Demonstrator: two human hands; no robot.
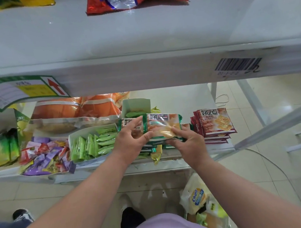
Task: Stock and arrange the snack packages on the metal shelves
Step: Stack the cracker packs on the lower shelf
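Both hands meet over a green-edged biscuit packet (pixel 162 127) on the lower shelf (pixel 219 147). The left hand (pixel 130 142) has its thumb hooked against the packet's near left edge, its fingers spread loosely over the packet beside it (pixel 129 123); the right hand (pixel 187 141) pinches the near right corner between thumb and curled fingers. Holding it at two corners like this looks meant to keep the slippery wrapper flat and square while it is set on the pile of green-edged packets (pixel 154 147) below, whose edges show just under the palms. That pile sits between an open carton of small green sachets (pixel 95 144) on the left and a neat stack of red-edged biscuit packets (pixel 214 121) on the right, which suggests like is being grouped with like, labels facing up so they can be read. Further left lie loose purple and red sweets (pixel 43 153), and behind them a large orange bag (pixel 74 108). The upper shelf (pixel 143 75) overhangs the work, so the reach goes in underneath it. On the floor by the right arm a bag of chips (pixel 196 198) and other packets wait, probably the stock yet to be shelved.
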